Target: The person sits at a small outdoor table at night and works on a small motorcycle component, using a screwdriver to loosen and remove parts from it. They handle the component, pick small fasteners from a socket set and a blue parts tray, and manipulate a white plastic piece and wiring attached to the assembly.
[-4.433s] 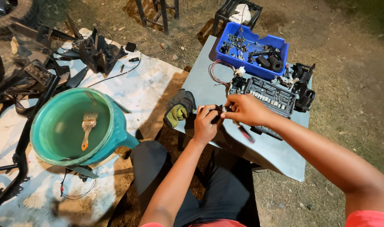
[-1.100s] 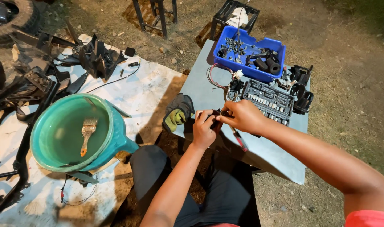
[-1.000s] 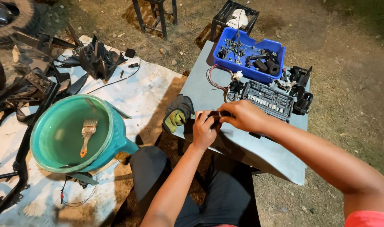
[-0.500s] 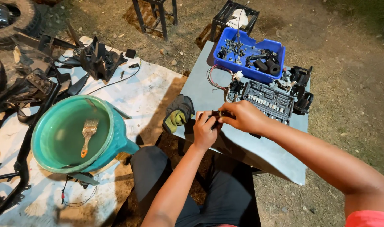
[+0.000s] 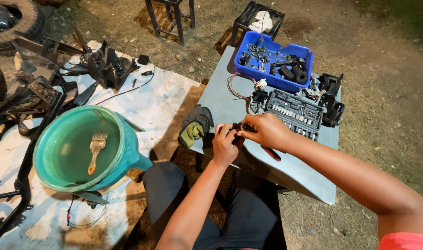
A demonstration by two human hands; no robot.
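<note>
Where the two hands meet over the near edge of the grey tabletop (image 5: pixel 220 99), they pinch a small dark part (image 5: pixel 238 133) between them; it is too hidden by the fingers to tell what it is. The left hand (image 5: pixel 225 146) is curled tight on it from the 7 o'clock side, and the right hand (image 5: pixel 266 131) closes over it from 2 o'clock, fingers bent and narrow. A red-handled tool (image 5: pixel 271 153) lies on the tabletop just under the right wrist.

At 9 o'clock from the hands a dark glove with a yellow-green palm (image 5: pixel 195 126) hangs over the tabletop's edge. At 1 o'clock, just beyond the right hand, sits an open socket set case (image 5: pixel 295 113) with rows of silvery bits. Farther off at 12 o'clock stands a blue plastic bin (image 5: pixel 276 60) holding bolts and black parts, with a bundle of coloured wires (image 5: pixel 241 88) near its lower left corner and black plastic pieces (image 5: pixel 329 99) at its right.

Well apart at 9 o'clock, on a white sheet (image 5: pixel 156 97) spread over the ground, a teal basin (image 5: pixel 77 148) holds a paintbrush (image 5: pixel 96 148). Black fairing parts (image 5: pixel 105 65) lie at 10 o'clock beyond it.
</note>
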